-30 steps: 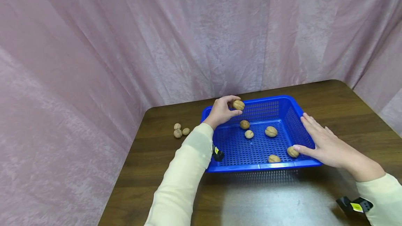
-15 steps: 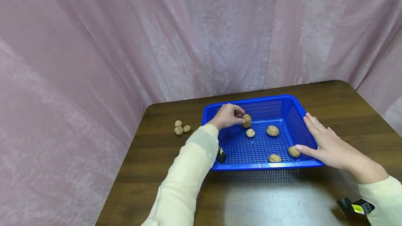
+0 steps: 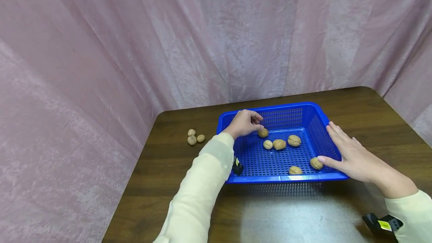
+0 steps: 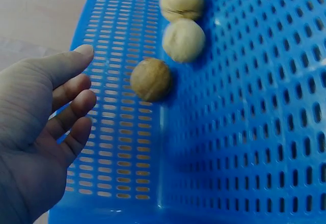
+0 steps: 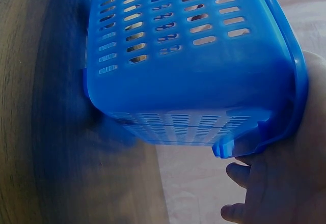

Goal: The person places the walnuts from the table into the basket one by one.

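1. Hovering over the far-left corner of the blue perforated plastic basket (image 3: 305, 115), the left hand (image 3: 243, 123) holds nothing; its fingers (image 4: 71, 113) hang loosely spread just beside a round tan walnut (image 3: 263, 132).
2. That walnut lies free on the basket floor, at 10 o'clock from two touching walnuts (image 3: 276, 144).
3. Flat and open, the right hand (image 3: 349, 155) presses the basket's 3 o'clock wall, seemingly to steady it.
4. Three loose walnuts (image 3: 194, 137) sit on the dark wooden table (image 3: 175, 171) at 9 o'clock.

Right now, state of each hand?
Left hand: open, holding nothing, beside a walnut in the basket.
Right hand: open, resting flat on the basket's side.
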